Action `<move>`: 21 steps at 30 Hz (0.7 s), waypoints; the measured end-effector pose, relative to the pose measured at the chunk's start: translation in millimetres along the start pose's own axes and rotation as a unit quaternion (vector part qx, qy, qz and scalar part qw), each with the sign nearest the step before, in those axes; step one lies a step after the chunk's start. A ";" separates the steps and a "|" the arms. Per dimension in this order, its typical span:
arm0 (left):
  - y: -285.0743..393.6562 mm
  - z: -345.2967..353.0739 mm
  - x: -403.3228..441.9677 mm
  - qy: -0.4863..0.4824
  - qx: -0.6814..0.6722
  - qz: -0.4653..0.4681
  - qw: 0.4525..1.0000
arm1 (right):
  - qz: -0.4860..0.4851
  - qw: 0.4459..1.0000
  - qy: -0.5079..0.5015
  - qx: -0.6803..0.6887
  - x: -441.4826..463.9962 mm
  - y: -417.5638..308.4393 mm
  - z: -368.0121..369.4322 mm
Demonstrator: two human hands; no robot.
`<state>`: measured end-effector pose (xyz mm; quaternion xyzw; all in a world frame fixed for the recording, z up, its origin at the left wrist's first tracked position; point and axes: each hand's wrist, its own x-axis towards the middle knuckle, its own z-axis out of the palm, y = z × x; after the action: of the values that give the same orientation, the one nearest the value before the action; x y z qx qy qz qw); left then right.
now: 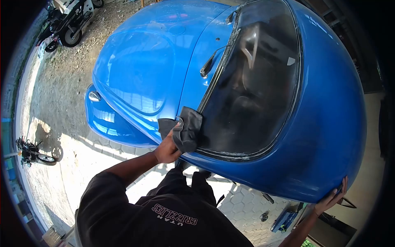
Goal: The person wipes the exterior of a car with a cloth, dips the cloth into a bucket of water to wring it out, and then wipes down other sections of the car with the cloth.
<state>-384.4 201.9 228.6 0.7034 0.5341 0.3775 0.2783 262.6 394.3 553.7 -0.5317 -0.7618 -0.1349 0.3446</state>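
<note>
My left hand (167,150) is closed on a dark grey cloth (188,128), which lies bunched against a blue car (144,70) at the lower corner of its windshield (255,82). Part of the cloth spreads over the body panel beside the hood. My right hand (329,201) rests with fingers stretched out against the edge of the blue roof (333,107), holding nothing. A black rubber seal (242,157) frames the windshield, and a wiper (207,66) sits at its base.
Two motorcycles stand off to the left, one at the top (72,29) and one lower down (35,152). Hexagonal paving (242,206) lies under my feet. A blue object (284,220) and a small dark round item (264,216) are on the ground near my right arm.
</note>
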 end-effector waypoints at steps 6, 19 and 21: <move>64.9 11.0 1.1 0.027 -0.049 -0.034 0.998 | 0.002 1.000 0.002 0.024 2.8 0.7 2.1; 119.0 5.7 88.3 0.094 -0.052 0.105 0.989 | 0.007 1.000 0.004 0.025 2.2 -0.1 2.5; 64.4 -7.9 39.4 0.013 0.001 0.021 1.000 | 0.008 1.000 0.006 0.024 2.6 1.8 3.6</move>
<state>-350.3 222.0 293.4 0.7100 0.5231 0.3918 0.2623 262.3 399.0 552.5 -0.5286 -0.7586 -0.1173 0.3624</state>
